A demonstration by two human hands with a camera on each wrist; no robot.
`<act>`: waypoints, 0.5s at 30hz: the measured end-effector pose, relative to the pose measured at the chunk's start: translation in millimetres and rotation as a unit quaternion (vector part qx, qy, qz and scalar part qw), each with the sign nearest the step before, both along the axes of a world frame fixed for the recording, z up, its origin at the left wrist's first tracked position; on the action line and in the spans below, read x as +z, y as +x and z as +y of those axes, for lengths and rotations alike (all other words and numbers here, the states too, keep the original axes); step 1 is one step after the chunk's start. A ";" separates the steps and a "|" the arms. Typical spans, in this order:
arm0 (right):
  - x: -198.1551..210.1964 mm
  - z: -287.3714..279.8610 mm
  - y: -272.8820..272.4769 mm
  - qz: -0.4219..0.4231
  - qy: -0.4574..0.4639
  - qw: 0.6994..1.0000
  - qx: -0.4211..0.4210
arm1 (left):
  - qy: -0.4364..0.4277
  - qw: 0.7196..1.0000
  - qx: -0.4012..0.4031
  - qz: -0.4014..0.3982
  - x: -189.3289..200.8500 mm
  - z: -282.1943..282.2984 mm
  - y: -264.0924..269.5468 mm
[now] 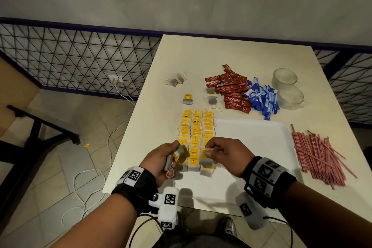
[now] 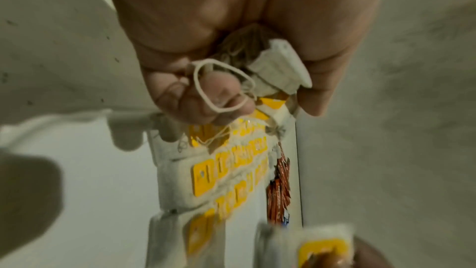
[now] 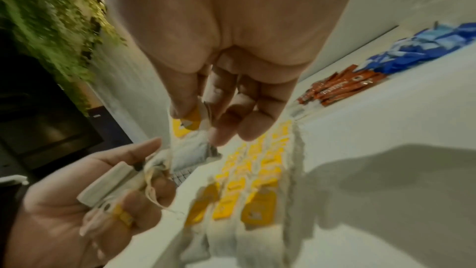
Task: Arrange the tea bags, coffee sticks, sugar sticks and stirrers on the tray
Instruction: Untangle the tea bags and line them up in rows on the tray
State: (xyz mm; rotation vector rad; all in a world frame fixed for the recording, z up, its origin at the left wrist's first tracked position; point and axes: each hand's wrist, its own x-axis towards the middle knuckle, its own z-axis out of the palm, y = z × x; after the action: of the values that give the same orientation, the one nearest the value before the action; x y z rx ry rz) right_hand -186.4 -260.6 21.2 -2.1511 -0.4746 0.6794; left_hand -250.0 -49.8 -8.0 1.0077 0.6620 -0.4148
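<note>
A tea bag is pinched by the right hand, hanging long-side down; more tea bags are gripped by the left hand.

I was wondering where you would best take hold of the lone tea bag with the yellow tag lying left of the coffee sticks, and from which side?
Pinch the lone tea bag across its grey pouch, at the end nearest you, coming from above. It lies flat on the table with clear space all round, and the small yellow tag at its far end would likely give a flimsier hold.

Two clear glasses stand at the table's two o'clock. White cables trail over the tiled floor at eight o'clock.
</note>
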 end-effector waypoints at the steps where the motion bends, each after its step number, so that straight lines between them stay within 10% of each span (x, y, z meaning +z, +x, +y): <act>1: -4.9 -2.2 -0.6 0.015 -0.019 1.000 -0.005 | 0.014 1.000 0.007 0.002 -0.5 3.7 -1.9; 15: -47.7 -0.5 -20.8 0.098 -0.144 0.984 -0.024 | 0.080 0.996 -0.020 0.027 -13.7 15.3 -18.1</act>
State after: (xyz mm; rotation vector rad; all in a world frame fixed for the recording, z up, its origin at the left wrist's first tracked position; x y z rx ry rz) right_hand -207.2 -261.1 -26.4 -2.3237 -0.2290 0.9705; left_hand -268.1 -34.5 -21.7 1.1659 0.7325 -0.4309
